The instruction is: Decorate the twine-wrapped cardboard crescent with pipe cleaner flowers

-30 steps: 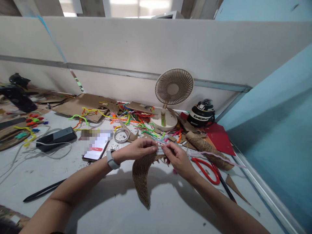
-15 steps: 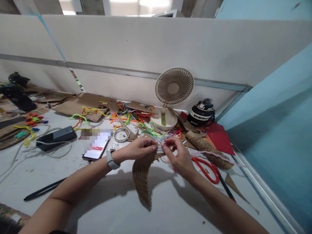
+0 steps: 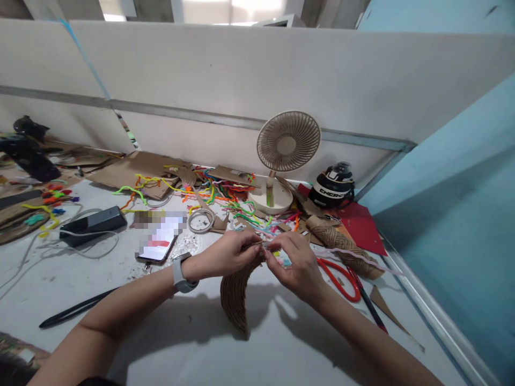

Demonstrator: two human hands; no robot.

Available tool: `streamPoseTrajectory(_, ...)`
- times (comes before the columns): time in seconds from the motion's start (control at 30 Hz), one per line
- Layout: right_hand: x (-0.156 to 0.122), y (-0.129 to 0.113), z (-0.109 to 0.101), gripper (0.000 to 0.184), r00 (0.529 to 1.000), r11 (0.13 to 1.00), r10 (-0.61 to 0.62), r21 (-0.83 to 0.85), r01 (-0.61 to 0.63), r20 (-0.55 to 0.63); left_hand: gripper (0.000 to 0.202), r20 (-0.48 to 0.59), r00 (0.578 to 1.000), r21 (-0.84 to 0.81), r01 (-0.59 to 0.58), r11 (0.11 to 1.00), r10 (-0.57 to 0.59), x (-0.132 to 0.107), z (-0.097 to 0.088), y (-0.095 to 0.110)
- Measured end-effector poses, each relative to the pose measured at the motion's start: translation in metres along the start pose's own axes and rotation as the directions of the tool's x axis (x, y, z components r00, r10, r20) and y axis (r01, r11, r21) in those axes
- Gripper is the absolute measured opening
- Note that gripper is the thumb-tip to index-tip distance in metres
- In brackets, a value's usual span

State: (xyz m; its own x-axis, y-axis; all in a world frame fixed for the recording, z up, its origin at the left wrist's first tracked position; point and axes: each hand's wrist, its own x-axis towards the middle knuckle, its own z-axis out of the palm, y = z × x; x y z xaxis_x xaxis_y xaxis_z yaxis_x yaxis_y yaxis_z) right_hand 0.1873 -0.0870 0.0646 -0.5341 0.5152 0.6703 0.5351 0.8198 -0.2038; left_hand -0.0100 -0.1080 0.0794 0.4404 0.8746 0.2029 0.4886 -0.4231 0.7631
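My left hand (image 3: pixel 229 252), with a white watch on the wrist, pinches the top end of a curved, horn-shaped piece of corrugated cardboard (image 3: pixel 235 295) that stands on the white table. My right hand (image 3: pixel 293 262) meets it from the right, its fingers pinched on a pale pipe cleaner (image 3: pixel 358 257) at the cardboard's top edge; the pipe cleaner trails off to the right over the table. The fingertips of both hands touch.
Red-handled scissors (image 3: pixel 341 279) lie right of my right hand, beside a second cardboard horn (image 3: pixel 341 244). A phone (image 3: pixel 159 244), a power bank (image 3: pixel 92 225), a tape roll (image 3: pixel 201 220) and a heap of coloured pipe cleaners (image 3: pixel 225 201) lie behind. A small fan (image 3: pixel 287 147) stands at the back.
Both hands have closed in and dropped slightly onto the cardboard's top end. The right hand has curled tighter around the pipe cleaner, and the cardboard horn has tipped more upright.
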Motion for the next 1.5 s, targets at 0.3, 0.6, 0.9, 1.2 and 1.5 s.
streamPoseTrajectory(0.3, 0.002, 0.001, -0.002, 0.007, 1.0, 0.999, 0.017, 0.039, -0.017, -0.006, 0.026, 0.007, 1.0, 0.021, -0.019, 1.0, 0.019, -0.001, -0.001, 0.002)
streamPoseTrajectory(0.6, 0.003, 0.002, -0.004, 0.005, 1.0, 0.996, 0.023, 0.08, -0.025, 0.018, 0.025, 0.006, 0.999, 0.038, -0.032, 0.999, 0.032, -0.001, 0.001, -0.001)
streamPoseTrajectory(0.9, 0.003, 0.003, -0.003, 0.006, 0.999, 0.996, 0.038, 0.081, -0.04, 0.019, 0.025, 0.025, 0.999, 0.014, -0.031, 0.999, 0.031, 0.0, 0.0, -0.002)
streamPoseTrajectory(1.2, 0.001, 0.004, -0.003, 0.004, 0.998, 0.994, 0.04, 0.101, -0.045, 0.045, 0.025, 0.04, 0.999, -0.03, -0.03, 0.999, 0.031, 0.001, 0.002, -0.006)
streamPoseTrajectory(1.5, 0.004, 0.002, -0.007, 0.005, 0.995, 0.987, 0.07, 0.138, -0.079, 0.067, 0.029, 0.05, 0.999, -0.108, -0.013, 0.994, 0.018, 0.001, 0.004, -0.009)
